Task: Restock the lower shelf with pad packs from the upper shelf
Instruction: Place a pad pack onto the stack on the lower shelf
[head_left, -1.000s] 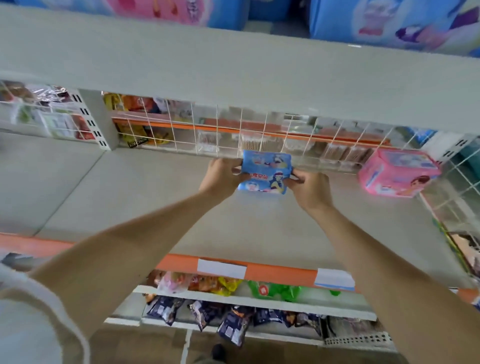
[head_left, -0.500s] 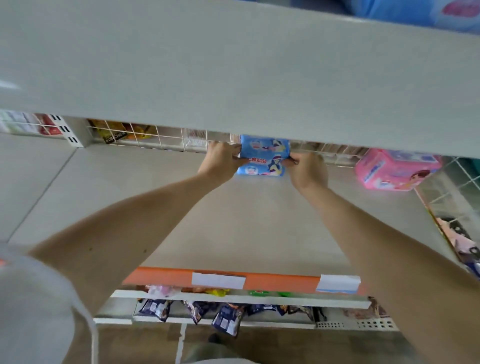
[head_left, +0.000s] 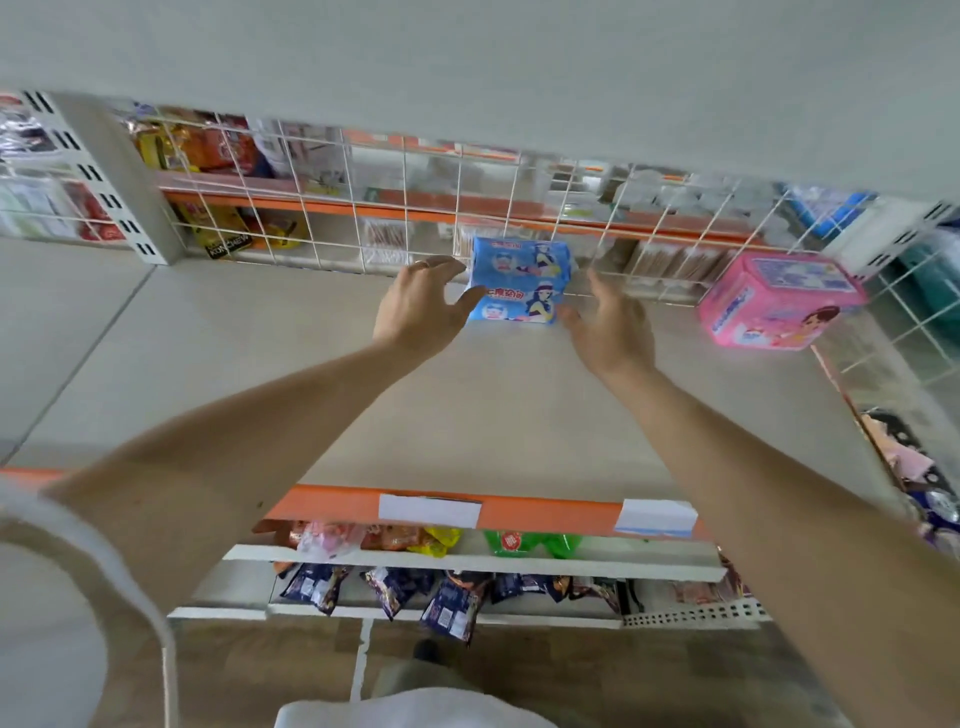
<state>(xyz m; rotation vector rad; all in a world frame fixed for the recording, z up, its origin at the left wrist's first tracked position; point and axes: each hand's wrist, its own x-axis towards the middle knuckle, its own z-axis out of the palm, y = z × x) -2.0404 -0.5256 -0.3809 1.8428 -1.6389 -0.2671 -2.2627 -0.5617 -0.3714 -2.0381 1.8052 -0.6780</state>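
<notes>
A blue pad pack (head_left: 519, 280) stands on the grey lower shelf (head_left: 467, 415) against the white wire grid at the back. My left hand (head_left: 421, 306) is just left of the pack, fingers spread and relaxed, holding nothing. Just right of the pack is my right hand (head_left: 608, 322), also open and off it. A pink pad pack (head_left: 774, 301) sits further right on the same shelf.
The underside of the upper shelf (head_left: 519, 67) hangs low over the top of the view. A white wire grid (head_left: 415, 208) backs the shelf and another closes its right side. An orange price rail (head_left: 519, 512) edges the front. Snack bags (head_left: 389, 587) fill the shelves below.
Both hands gripped the blue pack at its ends before; now they have let go and opened beside it. The pack stands at the back of the shelf.
</notes>
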